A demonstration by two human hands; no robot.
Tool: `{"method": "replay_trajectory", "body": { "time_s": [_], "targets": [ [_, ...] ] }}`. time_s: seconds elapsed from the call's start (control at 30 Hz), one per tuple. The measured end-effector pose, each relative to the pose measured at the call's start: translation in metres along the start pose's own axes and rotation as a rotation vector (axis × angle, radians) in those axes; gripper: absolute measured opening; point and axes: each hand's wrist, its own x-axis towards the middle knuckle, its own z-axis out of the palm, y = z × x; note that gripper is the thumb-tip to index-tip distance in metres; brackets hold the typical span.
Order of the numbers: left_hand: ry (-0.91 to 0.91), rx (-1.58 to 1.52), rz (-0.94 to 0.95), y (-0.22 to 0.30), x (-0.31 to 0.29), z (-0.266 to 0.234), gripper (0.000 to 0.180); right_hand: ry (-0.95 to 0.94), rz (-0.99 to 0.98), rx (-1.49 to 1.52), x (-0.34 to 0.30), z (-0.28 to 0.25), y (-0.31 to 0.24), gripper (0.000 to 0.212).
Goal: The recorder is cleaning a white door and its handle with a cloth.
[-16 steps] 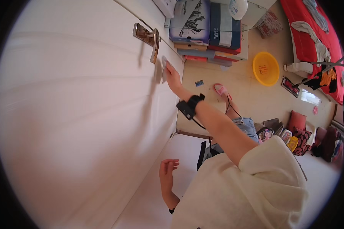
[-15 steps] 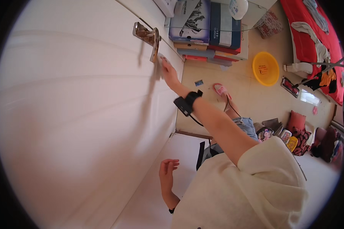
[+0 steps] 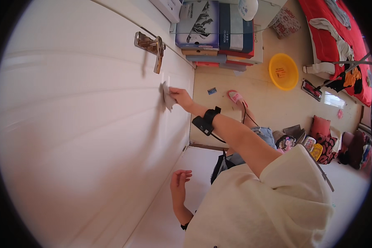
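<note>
My right hand [image 3: 180,97] holds a grey cloth [image 3: 168,97] against the white door [image 3: 91,111], a little below the shiny metal door handle [image 3: 153,46]. The fingers are closed round the cloth's edge, and part of it spreads flat on the panel. A black strapped device [image 3: 206,121] sits on my right wrist. My left hand [image 3: 180,182] hangs near the lower part of the view, fingers loosely bent and somewhat apart, with nothing in it and not touching the door.
Stacked shoe boxes [image 3: 213,25] stand beyond the door's edge. On the tiled floor are a yellow basin [image 3: 283,72], a small blue card [image 3: 211,91] and a flat mop [image 3: 312,89]. A red-covered bed [image 3: 318,20] holds clothes; cushions [image 3: 320,126] and bags lie to the right.
My right hand and the cloth have moved down the door, away from the handle. The view has shifted slightly. My left hand stays in about the same place.
</note>
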Motion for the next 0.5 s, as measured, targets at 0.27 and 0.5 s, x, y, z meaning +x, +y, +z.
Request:
{"method": "replay_trajectory", "body": {
  "time_s": [0.27,0.5],
  "targets": [
    [-0.051,-0.003,-0.009,-0.001,-0.003,0.007,0.013,0.48,-0.473,-0.593,0.017,0.053,-0.012,0.04],
    [-0.055,0.015,0.005,-0.003,-0.004,0.006,0.014,0.399,-0.393,-0.504,-0.034,0.111,-0.029,0.038]
  ]
}}
